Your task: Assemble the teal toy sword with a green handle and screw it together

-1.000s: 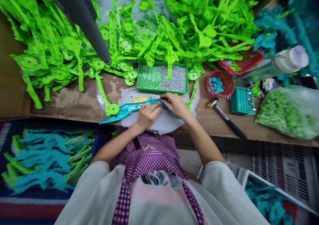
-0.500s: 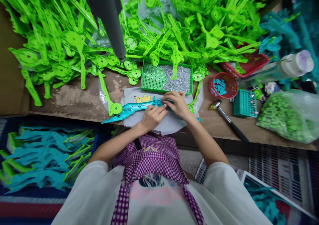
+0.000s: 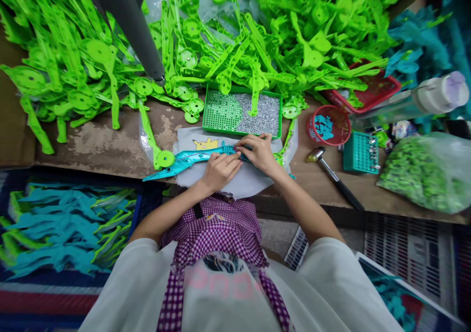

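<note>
Left hand (image 3: 222, 170) and right hand (image 3: 259, 151) on the blue part (image 3: 192, 159), grips unclear, near the tabletop (image 3: 99, 145)'s front edge; green arms (image 3: 165, 159) already at both ends, centre work apparently unfinished.

Pale short-sleeved shirt (image 3: 136, 283), pink lettering (image 3: 232, 290); purple-white checked apron (image 3: 221, 234).

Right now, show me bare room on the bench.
Bare bench: front left, between green parts and front edge; and a smaller patch between cloth and hammer. Crowded: the back, under those parts, and the cloth, where left hand and right hand touch a blue piece.
</note>
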A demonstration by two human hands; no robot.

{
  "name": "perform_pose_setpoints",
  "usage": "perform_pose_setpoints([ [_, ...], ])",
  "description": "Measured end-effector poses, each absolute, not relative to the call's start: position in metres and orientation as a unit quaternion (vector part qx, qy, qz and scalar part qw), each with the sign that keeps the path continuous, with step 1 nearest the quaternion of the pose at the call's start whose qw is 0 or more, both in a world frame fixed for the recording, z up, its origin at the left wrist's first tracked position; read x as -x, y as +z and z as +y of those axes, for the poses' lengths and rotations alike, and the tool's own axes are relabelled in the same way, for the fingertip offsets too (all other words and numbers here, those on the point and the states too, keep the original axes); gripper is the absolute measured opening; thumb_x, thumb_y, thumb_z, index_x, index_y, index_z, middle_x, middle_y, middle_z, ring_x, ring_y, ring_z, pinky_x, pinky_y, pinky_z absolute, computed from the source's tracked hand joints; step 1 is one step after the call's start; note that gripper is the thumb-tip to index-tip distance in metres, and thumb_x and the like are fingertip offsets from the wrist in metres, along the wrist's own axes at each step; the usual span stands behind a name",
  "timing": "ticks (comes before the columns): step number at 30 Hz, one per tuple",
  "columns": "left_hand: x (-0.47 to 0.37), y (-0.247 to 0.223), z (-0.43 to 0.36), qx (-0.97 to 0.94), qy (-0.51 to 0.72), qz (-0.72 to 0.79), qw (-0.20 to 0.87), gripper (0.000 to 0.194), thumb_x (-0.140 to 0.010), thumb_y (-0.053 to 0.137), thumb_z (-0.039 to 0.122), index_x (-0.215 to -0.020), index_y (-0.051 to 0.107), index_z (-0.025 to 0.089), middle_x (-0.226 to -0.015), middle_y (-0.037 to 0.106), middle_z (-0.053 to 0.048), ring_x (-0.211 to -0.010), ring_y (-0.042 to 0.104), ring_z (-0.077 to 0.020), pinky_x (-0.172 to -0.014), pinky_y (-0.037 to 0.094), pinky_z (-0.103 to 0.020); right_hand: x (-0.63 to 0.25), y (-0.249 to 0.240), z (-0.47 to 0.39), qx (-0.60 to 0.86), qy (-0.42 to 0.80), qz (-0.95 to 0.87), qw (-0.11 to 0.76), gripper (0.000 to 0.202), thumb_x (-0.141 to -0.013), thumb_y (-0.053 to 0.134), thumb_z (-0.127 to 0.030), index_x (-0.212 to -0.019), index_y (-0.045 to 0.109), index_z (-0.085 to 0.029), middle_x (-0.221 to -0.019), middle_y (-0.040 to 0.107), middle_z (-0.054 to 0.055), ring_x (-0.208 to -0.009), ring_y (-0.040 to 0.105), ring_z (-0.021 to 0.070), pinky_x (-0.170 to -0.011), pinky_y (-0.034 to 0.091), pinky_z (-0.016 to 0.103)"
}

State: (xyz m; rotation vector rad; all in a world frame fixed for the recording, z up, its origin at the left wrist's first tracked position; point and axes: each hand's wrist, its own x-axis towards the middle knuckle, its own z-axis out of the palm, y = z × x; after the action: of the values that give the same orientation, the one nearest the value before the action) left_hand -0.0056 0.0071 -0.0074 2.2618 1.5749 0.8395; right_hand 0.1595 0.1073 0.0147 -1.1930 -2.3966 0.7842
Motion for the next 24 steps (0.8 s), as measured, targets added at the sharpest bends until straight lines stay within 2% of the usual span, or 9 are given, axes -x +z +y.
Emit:
perform_pose_setpoints([
  [8,0.0063,-0.0063,0.0082,-0.777,0.303,0.537,0.125,0.026,-0.105,0.051,0.026,-0.104,0.077,0.025,-0.121,0.077,-0.006,-0.091,0.072,-0.0211,-0.081,0.042,-0.042,-0.1616,0.0156,0.1162,0.380,0.293,-0.866,0.141,0.023,-0.102,0.055,-0.037,-0.096,0.076,-0.030,-0.105,0.078,0.002,-0.098,0.067,0.0242,-0.096,0.026,0.049],
  [13,0.0063,-0.0062,0.0107,-0.761,0.326,0.549,0.115,0.025,-0.105,0.053,0.029,-0.098,0.077,0.024,-0.112,0.080,-0.004,-0.088,0.072,-0.0207,-0.083,0.042,-0.042,-0.1596,0.0136,0.1175,0.362,0.312,-0.869,0.126,0.019,-0.102,0.054,-0.034,-0.099,0.073,-0.030,-0.112,0.077,0.001,-0.105,0.067,0.0240,-0.099,0.027,0.049],
  [19,0.0095,-0.0079,0.0131,-0.780,0.308,0.529,0.134,0.024,-0.104,0.054,0.030,-0.096,0.076,0.024,-0.112,0.080,-0.004,-0.086,0.072,-0.0195,-0.081,0.043,-0.041,-0.1592,0.0203,0.1179,0.320,0.254,-0.909,0.081,0.024,-0.101,0.046,-0.022,-0.099,0.068,-0.029,-0.109,0.077,0.002,-0.102,0.066,0.0234,-0.107,0.025,0.051],
  [24,0.0106,-0.0100,0.0130,-0.780,0.318,0.525,0.121,0.021,-0.103,0.056,0.028,-0.097,0.076,0.023,-0.111,0.080,-0.004,-0.085,0.072,-0.0179,-0.080,0.043,-0.039,-0.1578,0.0179,0.1177,0.325,0.290,-0.895,0.092,0.023,-0.103,0.046,-0.028,-0.100,0.070,-0.029,-0.115,0.077,0.001,-0.115,0.066,0.0234,-0.110,0.024,0.050],
])
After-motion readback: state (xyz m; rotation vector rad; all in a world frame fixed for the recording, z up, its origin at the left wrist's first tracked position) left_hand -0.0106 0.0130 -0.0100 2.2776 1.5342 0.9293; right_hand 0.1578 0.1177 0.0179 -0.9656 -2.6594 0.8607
